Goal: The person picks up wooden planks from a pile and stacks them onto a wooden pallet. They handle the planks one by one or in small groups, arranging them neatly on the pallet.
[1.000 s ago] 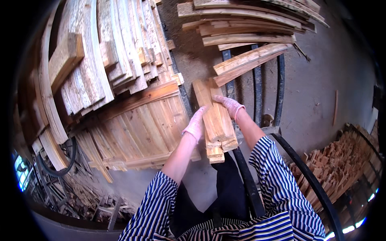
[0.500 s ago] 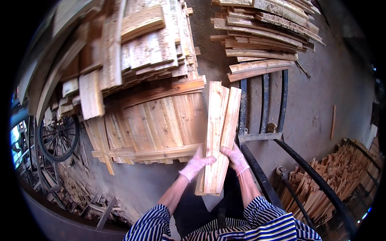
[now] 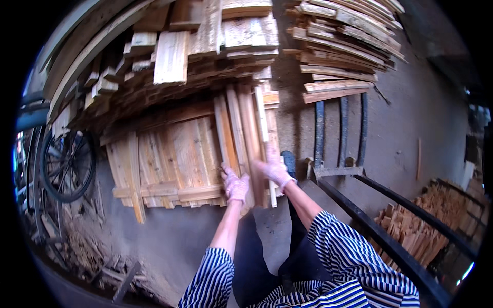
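Several narrow wooden boards [image 3: 237,128] lie side by side, a little fanned out, across the right part of a slatted wooden layer [image 3: 174,159]. My left hand [image 3: 235,186], in a pale pink glove, grips the near end of the boards from the left. My right hand [image 3: 276,169], gloved the same way, closes on them from the right, its thumb across the top. The boards between my hands are smeared by motion, and the undersides of my fingers are hidden.
A tall stack of planks [image 3: 171,59] rises beyond the layer, with ends jutting toward me. More boards [image 3: 344,41] are piled at the far right, beside a black metal frame [image 3: 341,172]. Wood offcuts [image 3: 421,220] fill the lower right. A spoked wheel [image 3: 68,167] stands left.
Both hands have carried the bundle of boards forward and left, onto the slatted layer. The boards have spread apart. My view has shifted with my body.
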Demonstrator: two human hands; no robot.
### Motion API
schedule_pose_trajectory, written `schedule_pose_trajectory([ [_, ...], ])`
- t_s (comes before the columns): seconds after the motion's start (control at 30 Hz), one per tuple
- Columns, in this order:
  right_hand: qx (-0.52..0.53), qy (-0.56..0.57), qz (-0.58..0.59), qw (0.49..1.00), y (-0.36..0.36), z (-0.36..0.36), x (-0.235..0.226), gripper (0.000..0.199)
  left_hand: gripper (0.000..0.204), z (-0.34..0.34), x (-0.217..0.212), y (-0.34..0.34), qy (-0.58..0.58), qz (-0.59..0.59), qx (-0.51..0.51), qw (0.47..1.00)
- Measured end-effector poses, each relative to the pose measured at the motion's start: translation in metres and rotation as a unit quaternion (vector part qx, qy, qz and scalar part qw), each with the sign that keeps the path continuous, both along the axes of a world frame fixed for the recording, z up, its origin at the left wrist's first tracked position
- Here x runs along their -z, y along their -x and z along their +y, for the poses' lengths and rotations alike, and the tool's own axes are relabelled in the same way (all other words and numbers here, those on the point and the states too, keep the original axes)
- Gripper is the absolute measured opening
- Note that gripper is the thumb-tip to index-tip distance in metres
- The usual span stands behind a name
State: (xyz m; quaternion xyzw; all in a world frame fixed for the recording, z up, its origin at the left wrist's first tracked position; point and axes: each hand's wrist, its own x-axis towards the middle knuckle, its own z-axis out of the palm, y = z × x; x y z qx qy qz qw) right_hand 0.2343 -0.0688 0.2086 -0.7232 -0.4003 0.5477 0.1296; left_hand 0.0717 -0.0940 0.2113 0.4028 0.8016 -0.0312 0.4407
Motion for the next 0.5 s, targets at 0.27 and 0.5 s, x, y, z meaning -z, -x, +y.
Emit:
schedule_pose_trajectory([
  [0.27,0.074,-0.042,0.025,0.996,-0.046,-0.028,0.019,0.105,0.1,0.018,-0.042,-0.025,-0.125,-0.023,0.027,0.992],
  [0.5,0.358,0.02,-0.081,0.93,-0.193,0.001,0.101,0.094,0.072,0.106,0.003,-0.151,-0.105,-0.373,0.044,0.921],
])
